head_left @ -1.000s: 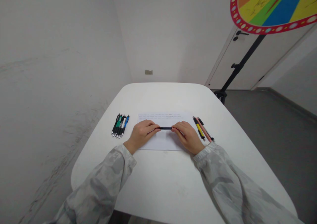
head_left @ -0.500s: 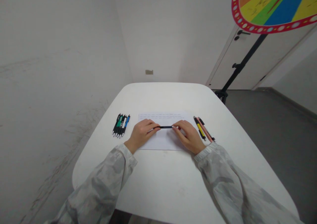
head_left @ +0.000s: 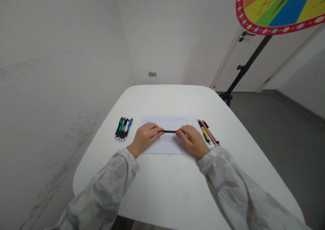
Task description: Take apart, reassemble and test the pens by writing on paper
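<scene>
A dark pen lies level between my two hands, over a white sheet of paper with lines of small text along its top. My left hand pinches the pen's left end between thumb and fingers. At the other end, my right hand has its thumb and fingertips closed on the pen, hiding its tip. Several pens lie side by side left of the paper. To the right, near my right hand, rest a yellow and black pen, a pink pen and a white and black pen.
The white table has rounded corners and stands close to the wall on the left. Behind its right side, a colourful prize wheel stands on a black pole, before a white door.
My right fingers have shifted slightly on the pen's right end, covering the silver tip that showed before. My left hand keeps its pinch. The whole view has shifted very slightly.
</scene>
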Available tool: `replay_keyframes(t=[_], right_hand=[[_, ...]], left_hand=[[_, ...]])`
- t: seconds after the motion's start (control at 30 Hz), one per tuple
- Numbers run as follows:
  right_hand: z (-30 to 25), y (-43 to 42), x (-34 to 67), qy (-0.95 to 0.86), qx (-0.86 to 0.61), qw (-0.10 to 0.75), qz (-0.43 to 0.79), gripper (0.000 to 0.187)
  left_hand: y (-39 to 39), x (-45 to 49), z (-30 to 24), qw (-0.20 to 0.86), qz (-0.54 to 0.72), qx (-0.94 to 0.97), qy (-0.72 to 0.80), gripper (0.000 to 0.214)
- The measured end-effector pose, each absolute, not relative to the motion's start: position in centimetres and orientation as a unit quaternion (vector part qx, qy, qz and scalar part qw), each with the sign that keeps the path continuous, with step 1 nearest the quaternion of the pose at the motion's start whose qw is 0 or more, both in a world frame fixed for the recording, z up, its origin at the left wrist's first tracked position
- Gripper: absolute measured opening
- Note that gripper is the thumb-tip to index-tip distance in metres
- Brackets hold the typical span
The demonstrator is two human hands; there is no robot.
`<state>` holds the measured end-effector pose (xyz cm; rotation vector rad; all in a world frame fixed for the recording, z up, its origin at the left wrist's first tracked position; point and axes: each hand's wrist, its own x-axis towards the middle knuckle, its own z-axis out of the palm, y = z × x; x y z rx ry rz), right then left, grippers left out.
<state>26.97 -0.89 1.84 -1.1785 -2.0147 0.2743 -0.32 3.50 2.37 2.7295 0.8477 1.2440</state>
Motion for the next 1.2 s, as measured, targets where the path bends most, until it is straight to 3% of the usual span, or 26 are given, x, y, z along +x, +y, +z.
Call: replay_keyframes(t=[0.13, 0.43, 0.63, 1.2], right_hand=[[1.63, -0.89, 26.85, -0.788, -0.455, 0.400, 0.111, 0.018], [1.61, -0.75, 26.95, -0.789, -0.464, 0.385, 0.119, 0.027], [1.67, -1.01, 26.82, -0.785, -0.455, 0.403, 0.116, 0.018], [1.76, -1.03, 26.77, -0.775, -0.450, 0.416, 0.156, 0.016]], left_hand=[[3.53, -0.32, 2.38, 0.018, 0.402, 0.872, 0.280, 0.024], [3.57, -0.29, 2.37, 0.018, 0.398, 0.873, 0.281, 0.025], [3.61, -0.28, 2.38, 0.013, 0.400, 0.872, 0.283, 0.024], [3.60, -0.22, 2.32, 0.009, 0.397, 0.874, 0.281, 0.023]])
